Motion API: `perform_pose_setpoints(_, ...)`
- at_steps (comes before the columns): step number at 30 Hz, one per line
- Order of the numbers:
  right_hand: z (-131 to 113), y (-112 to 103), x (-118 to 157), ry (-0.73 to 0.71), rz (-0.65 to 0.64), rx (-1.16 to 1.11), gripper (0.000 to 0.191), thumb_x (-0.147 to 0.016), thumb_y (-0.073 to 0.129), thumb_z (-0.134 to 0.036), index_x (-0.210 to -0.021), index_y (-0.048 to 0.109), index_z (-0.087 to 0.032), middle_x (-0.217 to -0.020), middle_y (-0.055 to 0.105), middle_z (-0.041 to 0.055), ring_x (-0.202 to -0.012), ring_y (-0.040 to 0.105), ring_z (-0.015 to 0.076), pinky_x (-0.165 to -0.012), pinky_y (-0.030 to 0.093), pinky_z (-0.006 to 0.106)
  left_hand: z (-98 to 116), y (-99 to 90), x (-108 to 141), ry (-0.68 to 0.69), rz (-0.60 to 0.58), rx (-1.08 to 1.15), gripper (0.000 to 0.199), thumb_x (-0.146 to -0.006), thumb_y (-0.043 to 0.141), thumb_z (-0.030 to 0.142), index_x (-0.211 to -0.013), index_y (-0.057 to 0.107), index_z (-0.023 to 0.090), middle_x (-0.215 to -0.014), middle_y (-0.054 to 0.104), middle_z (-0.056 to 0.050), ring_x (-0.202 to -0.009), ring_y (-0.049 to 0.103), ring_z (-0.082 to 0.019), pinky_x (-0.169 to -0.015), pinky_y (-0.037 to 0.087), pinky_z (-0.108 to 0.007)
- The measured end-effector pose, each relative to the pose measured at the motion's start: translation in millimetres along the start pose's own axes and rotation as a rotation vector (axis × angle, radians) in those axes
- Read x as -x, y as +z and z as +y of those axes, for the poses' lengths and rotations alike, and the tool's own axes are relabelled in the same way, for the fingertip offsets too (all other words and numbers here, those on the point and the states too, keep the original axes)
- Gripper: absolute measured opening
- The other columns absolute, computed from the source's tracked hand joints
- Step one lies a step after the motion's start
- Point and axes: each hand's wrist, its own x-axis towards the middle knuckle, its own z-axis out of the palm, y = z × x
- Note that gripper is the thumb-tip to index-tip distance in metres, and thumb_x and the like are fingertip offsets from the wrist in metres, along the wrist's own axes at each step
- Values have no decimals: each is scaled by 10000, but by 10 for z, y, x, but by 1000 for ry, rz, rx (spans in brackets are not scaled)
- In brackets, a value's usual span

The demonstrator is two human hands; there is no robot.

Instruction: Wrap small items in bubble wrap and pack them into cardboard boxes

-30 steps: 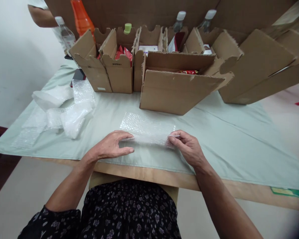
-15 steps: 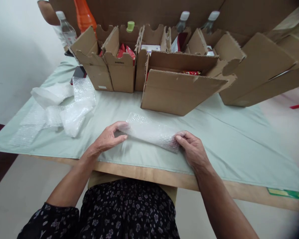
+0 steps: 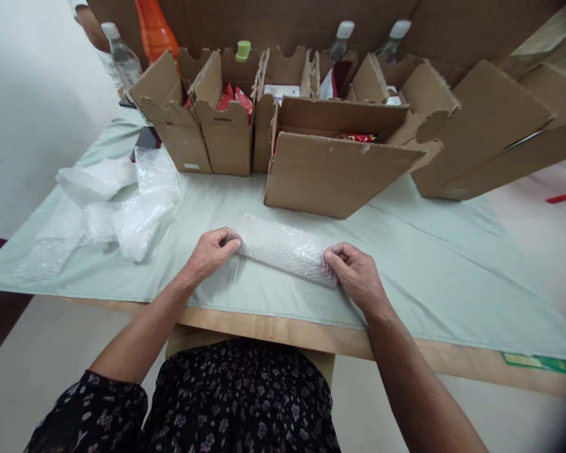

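Observation:
A strip of clear bubble wrap (image 3: 285,248) lies just over the green cloth, stretched between my two hands. My left hand (image 3: 216,248) pinches its left end between thumb and fingers. At the right end, my right hand (image 3: 356,270) grips the edge with the thumb on top. The strip looks folded over along its length; whether anything lies inside it I cannot tell. More bubble wrap (image 3: 144,214) is heaped loosely on the cloth to the left.
Behind my hands stands a wide cardboard box (image 3: 344,179) with red packets inside. Narrower cardboard boxes (image 3: 226,148) line the back, with an orange bottle (image 3: 156,31) and clear bottles behind. A dark box (image 3: 146,141) sits beyond the heap. Another person's arm (image 3: 92,28) shows at upper left.
My left thumb and fingers have closed on the left end of the bubble wrap, where they were apart before. The strip is folded narrower, and my right hand has shifted slightly left.

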Motion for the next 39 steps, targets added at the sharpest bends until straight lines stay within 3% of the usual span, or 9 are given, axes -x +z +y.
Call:
perform_pose_setpoints(5, 11, 35, -14, -40, 53, 193, 235, -858, 608, -424, -765, 635, -211, -621, 618, 8, -582, 553, 158, -605, 439, 308, 38, 53, -11, -10, 33, 15, 242, -796, 620, 417, -773, 698, 189, -726, 671, -4, -672, 557, -150, -662, 452, -284)
perform_pose_setpoints(12, 57, 83, -11, -74, 143, 481, 187, -854, 601, -399, -858, 669, -225, -818, 746, 60, -686, 623, 209, -702, 445, 346, 31, 93, 10, -23, 81, 52, 246, -796, 614, 431, -759, 668, 194, -697, 611, 15, -653, 500, -137, -651, 421, -280)
perform_pose_setpoints(30, 161, 120, 29, -127, 192, 674, 206, -883, 558, -379, -925, 684, -221, -797, 728, 65, -699, 620, 226, -655, 371, 329, 58, 116, -15, -47, 132, 76, 230, -771, 616, 411, -697, 643, 195, -677, 578, 17, -660, 494, -138, -644, 416, -269)
perform_pose_setpoints(39, 157, 127, 47, -152, 186, 704, 187, -890, 553, -364, -848, 667, -222, -767, 715, 59, -671, 585, 210, -641, 346, 322, 48, 108, -28, -38, 135, 64, 213, -789, 616, 383, -694, 647, 195, -668, 584, 19, -658, 511, -141, -643, 427, -268)
